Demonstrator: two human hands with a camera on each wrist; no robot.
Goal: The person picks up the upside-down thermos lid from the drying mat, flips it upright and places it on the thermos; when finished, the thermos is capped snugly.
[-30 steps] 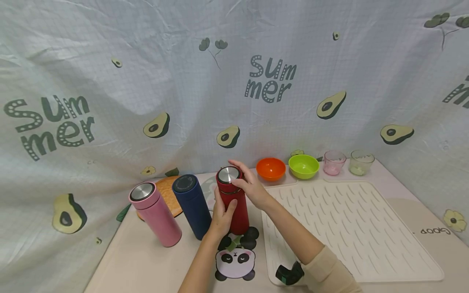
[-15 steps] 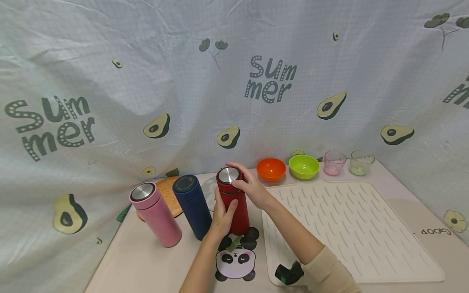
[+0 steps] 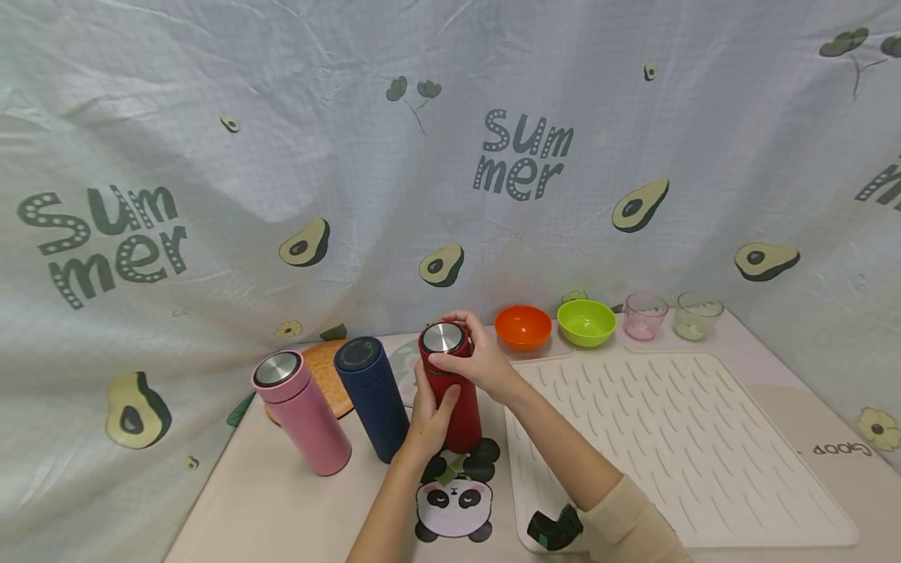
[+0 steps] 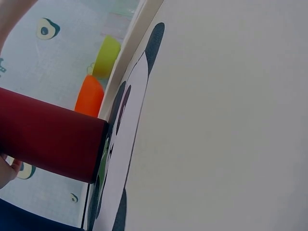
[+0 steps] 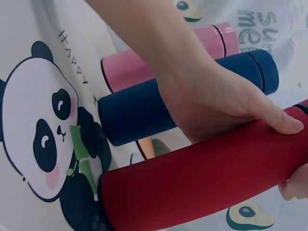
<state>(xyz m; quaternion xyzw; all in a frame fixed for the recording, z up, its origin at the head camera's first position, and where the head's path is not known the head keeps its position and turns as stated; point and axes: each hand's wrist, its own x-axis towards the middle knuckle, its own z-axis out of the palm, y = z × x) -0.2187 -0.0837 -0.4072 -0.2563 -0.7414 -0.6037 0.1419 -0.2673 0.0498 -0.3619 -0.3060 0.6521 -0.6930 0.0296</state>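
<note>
A red thermos flask (image 3: 464,422) with a steel-topped lid (image 3: 443,338) stands upright on the table behind a printed panda. My left hand (image 3: 429,422) grips its body, thumb on the near side. My right hand (image 3: 489,367) holds the lid, with the thumb across its front and the fingers round the far side. In the right wrist view the left hand (image 5: 216,98) wraps the red flask (image 5: 192,178), while only fingertips of the right hand (image 5: 296,183) show. Just left stand a blue thermos flask (image 3: 373,399) and a pink thermos flask (image 3: 310,414), both with lids on.
An orange bowl (image 3: 523,328), a green bowl (image 3: 586,324), a pink glass (image 3: 644,317) and a clear greenish glass (image 3: 697,317) line the back edge. A ridged cream mat (image 3: 676,453) covers the right side. A black strap-like device (image 3: 554,528) is on the right forearm.
My right hand has turned about the lid: its thumb has slid left across the front and its fingers have drawn in behind. The left hand and the flask's body stay put.
</note>
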